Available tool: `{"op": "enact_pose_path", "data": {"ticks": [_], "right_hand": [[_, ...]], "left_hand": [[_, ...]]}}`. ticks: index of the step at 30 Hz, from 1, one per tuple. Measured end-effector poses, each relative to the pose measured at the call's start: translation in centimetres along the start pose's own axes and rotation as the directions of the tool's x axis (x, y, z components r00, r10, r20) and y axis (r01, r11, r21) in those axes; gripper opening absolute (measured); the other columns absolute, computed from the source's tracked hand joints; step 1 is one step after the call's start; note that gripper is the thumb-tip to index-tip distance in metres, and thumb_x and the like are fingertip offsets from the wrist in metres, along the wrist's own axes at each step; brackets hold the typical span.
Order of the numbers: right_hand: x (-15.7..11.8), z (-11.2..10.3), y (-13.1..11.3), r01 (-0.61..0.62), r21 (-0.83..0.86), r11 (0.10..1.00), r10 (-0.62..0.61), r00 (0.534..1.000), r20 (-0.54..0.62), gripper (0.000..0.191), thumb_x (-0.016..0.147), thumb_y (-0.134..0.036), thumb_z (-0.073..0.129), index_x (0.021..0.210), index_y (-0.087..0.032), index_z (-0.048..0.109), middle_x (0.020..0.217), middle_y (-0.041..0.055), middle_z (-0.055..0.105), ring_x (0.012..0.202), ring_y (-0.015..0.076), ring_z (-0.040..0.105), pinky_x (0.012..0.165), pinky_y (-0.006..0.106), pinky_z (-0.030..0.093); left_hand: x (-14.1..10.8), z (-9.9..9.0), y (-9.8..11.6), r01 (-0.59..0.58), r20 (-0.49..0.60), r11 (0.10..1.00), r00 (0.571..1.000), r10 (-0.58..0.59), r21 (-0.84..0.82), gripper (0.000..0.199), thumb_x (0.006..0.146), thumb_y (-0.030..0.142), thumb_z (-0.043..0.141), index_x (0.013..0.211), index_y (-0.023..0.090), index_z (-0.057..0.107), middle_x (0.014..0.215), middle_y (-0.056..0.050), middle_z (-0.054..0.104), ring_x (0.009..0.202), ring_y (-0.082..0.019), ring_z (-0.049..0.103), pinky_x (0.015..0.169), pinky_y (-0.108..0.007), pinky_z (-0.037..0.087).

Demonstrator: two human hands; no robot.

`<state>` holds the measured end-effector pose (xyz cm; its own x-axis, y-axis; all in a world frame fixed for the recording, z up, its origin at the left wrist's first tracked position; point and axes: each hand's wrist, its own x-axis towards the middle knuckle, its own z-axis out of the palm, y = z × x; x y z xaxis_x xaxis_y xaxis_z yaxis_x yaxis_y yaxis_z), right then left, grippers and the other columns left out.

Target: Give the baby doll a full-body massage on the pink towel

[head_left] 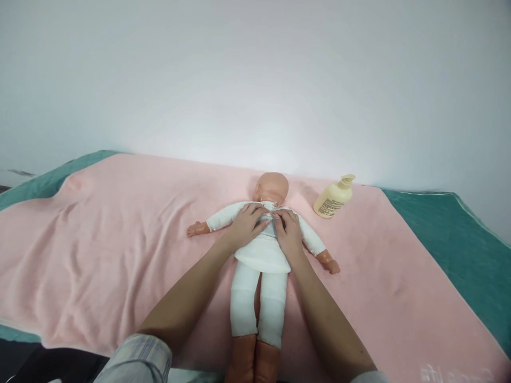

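A baby doll (pixel 261 260) with a white cloth body lies stretched out on a pink blanket (pixel 159 255), its bald head toward the wall and its face hidden. Both its arms are spread to the sides. My left hand (pixel 246 226) rests flat on the left side of its upper back, fingers extended toward the middle. On the other side my right hand (pixel 288 229) lies on the upper back too, its fingers stretched out and slightly apart. The fingertips of the two hands come close together just below the doll's neck.
A pale yellow pump bottle (pixel 334 198) stands, looking tilted in this view, on the blanket right of the doll's head. Green cloth (pixel 447 234) shows beneath the blanket on both sides. A plain white wall (pixel 255 85) rises behind the far edge.
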<state>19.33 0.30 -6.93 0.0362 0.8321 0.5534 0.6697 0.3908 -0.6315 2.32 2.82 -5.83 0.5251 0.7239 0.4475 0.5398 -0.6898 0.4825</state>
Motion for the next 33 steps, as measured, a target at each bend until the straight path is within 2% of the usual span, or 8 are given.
{"op": "enact_pose_path", "data": {"ticks": [8, 16, 27, 33], "right_hand": [[0.21, -0.03, 0.06, -0.009, -0.048, 0.999, 0.013, 0.995, 0.098, 0.029, 0.095, -0.028, 0.04, 0.095, -0.02, 0.069, 0.098, 0.0093, 0.066, 0.096, 0.0255, 0.056, 0.091, 0.042, 0.04], [-0.13, 0.07, 0.24, 0.009, -0.02, 1.0, -0.009, 0.999, 0.038, 0.028, 0.094, -0.029, 0.041, 0.105, -0.021, 0.066, 0.111, 0.0098, 0.064, 0.107, 0.0258, 0.054, 0.095, 0.044, 0.04], [0.24, 0.16, 0.39, 0.012, -0.047, 0.999, -0.007, 0.994, 0.112, 0.028, 0.094, -0.028, 0.041, 0.097, -0.021, 0.068, 0.104, 0.009, 0.067, 0.101, 0.0259, 0.056, 0.093, 0.044, 0.041], [-0.05, 0.09, 0.35, 0.021, -0.052, 0.998, -0.017, 0.997, 0.078, 0.031, 0.095, -0.029, 0.039, 0.111, -0.019, 0.064, 0.115, 0.0103, 0.064, 0.111, 0.0258, 0.054, 0.097, 0.045, 0.039]], "left_hand": [[-0.05, 0.25, -0.32, 0.024, 0.047, 0.999, 0.999, -0.026, 0.042, 0.036, 0.097, 0.042, 0.041, 0.121, 0.022, 0.059, 0.12, -0.008, 0.055, 0.118, -0.024, 0.046, 0.107, -0.043, 0.035], [-0.12, 0.47, -0.1, 0.019, 0.008, 0.995, 1.0, -0.019, 0.093, 0.04, 0.097, 0.043, 0.041, 0.128, 0.02, 0.054, 0.122, -0.01, 0.053, 0.119, -0.026, 0.046, 0.105, -0.045, 0.037], [-0.06, 0.31, 0.06, 0.048, 0.044, 0.993, 0.998, -0.053, 0.109, 0.042, 0.095, 0.048, 0.043, 0.125, 0.022, 0.057, 0.119, -0.009, 0.054, 0.116, -0.027, 0.047, 0.103, -0.046, 0.038], [-0.08, 0.56, -0.03, 0.026, -0.027, 0.997, 0.999, -0.024, 0.077, 0.045, 0.096, 0.045, 0.043, 0.13, 0.018, 0.05, 0.126, -0.012, 0.052, 0.123, -0.026, 0.044, 0.106, -0.045, 0.036]]}}
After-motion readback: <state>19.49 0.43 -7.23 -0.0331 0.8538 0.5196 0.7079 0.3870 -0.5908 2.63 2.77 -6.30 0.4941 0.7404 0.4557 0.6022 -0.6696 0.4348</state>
